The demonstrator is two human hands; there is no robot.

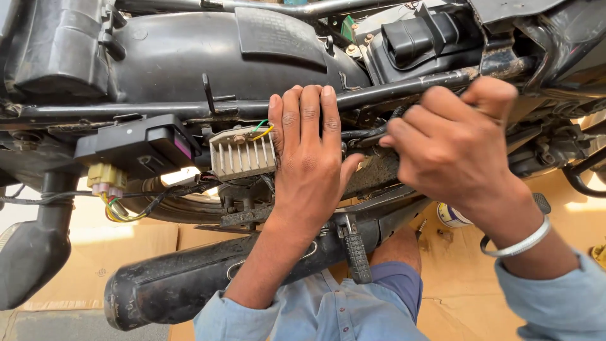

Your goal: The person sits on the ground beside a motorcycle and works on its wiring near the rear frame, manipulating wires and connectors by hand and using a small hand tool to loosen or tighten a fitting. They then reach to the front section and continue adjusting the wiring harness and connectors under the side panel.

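Your left hand (307, 155) lies open, fingers flat, beside the ribbed grey metal regulator (243, 156); your right hand (456, 142) curls, pinching a black cable (365, 133).

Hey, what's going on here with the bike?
A person is working with bare hands on the side of a motorcycle with its cover off. The left hand lies flat against the frame, just right of a finned metal part with green and yellow wires. The right hand pinches a black cable running under the frame tube. A black box with a yellow connector hangs to the left, above the exhaust pipe.
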